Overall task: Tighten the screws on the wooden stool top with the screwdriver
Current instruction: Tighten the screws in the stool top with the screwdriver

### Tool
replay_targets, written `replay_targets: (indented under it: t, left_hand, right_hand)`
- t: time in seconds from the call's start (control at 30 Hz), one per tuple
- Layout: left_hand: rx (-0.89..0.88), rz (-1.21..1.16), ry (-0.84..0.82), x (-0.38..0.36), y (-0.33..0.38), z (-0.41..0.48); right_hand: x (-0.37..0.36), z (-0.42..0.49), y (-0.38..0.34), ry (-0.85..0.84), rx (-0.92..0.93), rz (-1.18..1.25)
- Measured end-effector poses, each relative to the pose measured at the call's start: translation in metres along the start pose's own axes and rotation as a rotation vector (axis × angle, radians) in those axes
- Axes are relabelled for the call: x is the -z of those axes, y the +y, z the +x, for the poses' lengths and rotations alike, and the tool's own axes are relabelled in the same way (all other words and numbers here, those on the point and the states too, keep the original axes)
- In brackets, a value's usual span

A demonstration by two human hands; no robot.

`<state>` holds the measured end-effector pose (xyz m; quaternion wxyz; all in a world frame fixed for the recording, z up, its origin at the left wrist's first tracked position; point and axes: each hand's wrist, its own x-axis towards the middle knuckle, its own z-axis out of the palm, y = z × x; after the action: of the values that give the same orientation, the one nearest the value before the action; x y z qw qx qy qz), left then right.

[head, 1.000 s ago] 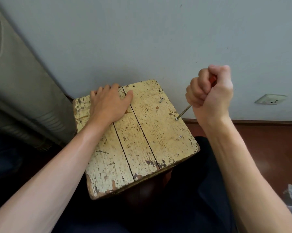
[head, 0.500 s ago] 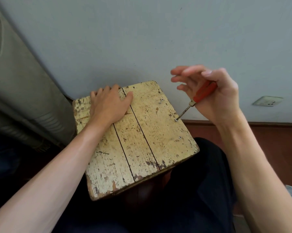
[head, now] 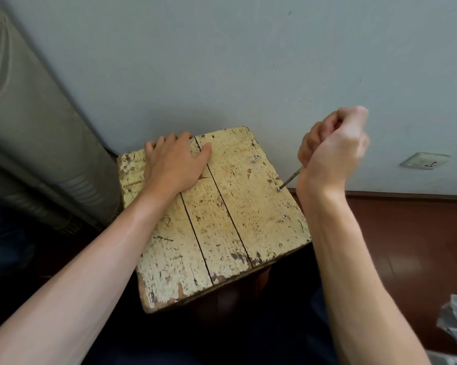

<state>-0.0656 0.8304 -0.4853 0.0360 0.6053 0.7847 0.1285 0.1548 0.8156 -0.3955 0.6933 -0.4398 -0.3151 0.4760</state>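
The wooden stool top (head: 222, 227) is made of worn, yellow-painted planks. My left hand (head: 174, 162) lies flat on its far left part, palm down. My right hand (head: 330, 151) is a closed fist around the screwdriver, hiding the handle. Only the metal shaft (head: 292, 177) shows, slanting down to a screw (head: 279, 189) near the right edge. A second screw (head: 284, 216) sits nearer me on the same plank. A third screw (head: 255, 158) stands raised and tilted farther back.
A pale wall rises right behind the stool, with a white socket plate (head: 425, 160) low on the right. A grey curtain or cover (head: 24, 127) hangs at left. Red-brown floor (head: 406, 233) lies to the right, with crumpled paper (head: 456, 325) at the lower right edge.
Half a second ago my right fingers were spread with the red handle showing; now they have closed back into a fist around it. The tip stays on the same screw. My left hand has not moved.
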Motion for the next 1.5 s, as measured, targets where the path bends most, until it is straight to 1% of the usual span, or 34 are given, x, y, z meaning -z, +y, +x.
replay_targets:
  t: [0.03,0.07,0.1,0.13,0.2,0.3,0.37,0.4,0.43,0.5,0.6,0.67,0.8,0.83,0.87,0.9,0.93,1.0,1.13,1.23,1.3,1.33,1.4,1.5]
  left_hand:
    - [0.002,0.001,-0.001,0.000,0.000,0.000]
    - [0.005,0.002,-0.003,0.000,0.000,0.000]
    - [0.006,0.002,-0.004,0.001,0.000,0.000]
    - [0.006,0.001,-0.005,0.001,0.000,0.000]
    - [0.003,-0.003,-0.005,0.000,0.000,0.000]
    - [-0.004,-0.003,-0.002,0.000,0.000,0.000]
    - [-0.003,-0.001,-0.002,0.000,0.000,0.000]
    - [-0.002,0.000,-0.002,0.000,0.000,0.000]
    - [-0.001,0.001,0.000,0.000,0.000,0.000]
    - [0.000,0.000,0.003,0.000,0.000,0.000]
    - [0.001,-0.004,0.005,0.000,0.000,0.000]
    - [0.000,-0.004,0.006,-0.001,0.000,0.000]
    - [0.000,0.003,0.006,-0.002,-0.001,0.001]
    - [0.001,0.003,0.006,-0.002,-0.001,0.000]
    - [0.001,0.003,0.008,-0.002,-0.001,0.000]
    - [0.001,0.003,0.008,-0.002,-0.001,0.000]
    - [0.003,0.003,0.007,-0.002,-0.001,0.000]
    - [0.003,0.000,0.004,-0.002,-0.001,0.001]
    - [-0.007,-0.023,0.006,-0.002,-0.001,0.000]
    - [-0.007,-0.021,0.006,-0.001,-0.001,0.000]
    - [-0.005,-0.023,0.008,0.000,-0.001,0.000]
    - [-0.003,-0.024,0.009,0.000,-0.001,0.000]
    - [-0.001,-0.022,0.011,-0.001,-0.001,-0.001]
    - [-0.003,-0.024,0.006,-0.001,0.000,-0.001]
  right_hand:
    - [-0.001,-0.001,0.000,0.048,0.006,0.016]
    - [0.001,-0.001,0.000,0.051,-0.003,0.026]
    - [0.005,0.001,-0.001,-0.003,-0.024,0.025]
    - [0.010,0.004,-0.001,-0.102,-0.052,0.015]
    - [0.021,0.012,-0.004,-0.363,-0.100,-0.010]
    - [0.031,0.027,-0.010,-0.715,-0.114,-0.060]
    - [0.034,0.035,-0.013,-0.906,-0.123,-0.106]
    - [0.035,0.037,-0.015,-0.983,-0.146,-0.122]
    - [0.035,0.037,-0.017,-1.024,-0.180,-0.130]
    - [0.032,0.036,-0.018,-0.999,-0.231,-0.147]
    - [0.027,0.033,-0.013,-0.821,-0.219,-0.137]
    - [0.022,0.024,-0.007,-0.621,-0.151,-0.111]
    - [0.007,0.000,0.000,-0.139,-0.007,-0.023]
    - [0.005,-0.004,0.000,-0.065,0.004,0.005]
    - [0.005,-0.005,0.000,-0.030,0.006,0.021]
    - [0.006,-0.004,0.000,-0.034,0.000,0.018]
    - [0.009,-0.003,0.000,-0.078,-0.014,-0.002]
    - [0.016,0.002,-0.003,-0.257,-0.056,-0.043]
    - [0.026,0.023,-0.012,-0.634,-0.159,-0.048]
    - [0.025,0.037,-0.018,-0.879,-0.145,-0.166]
    - [0.024,0.038,-0.018,-0.997,-0.188,-0.233]
    - [0.023,0.036,-0.018,-1.007,-0.199,-0.260]
    - [0.021,0.031,-0.013,-0.952,-0.182,-0.279]
    - [0.020,0.022,-0.007,-0.752,-0.129,-0.218]
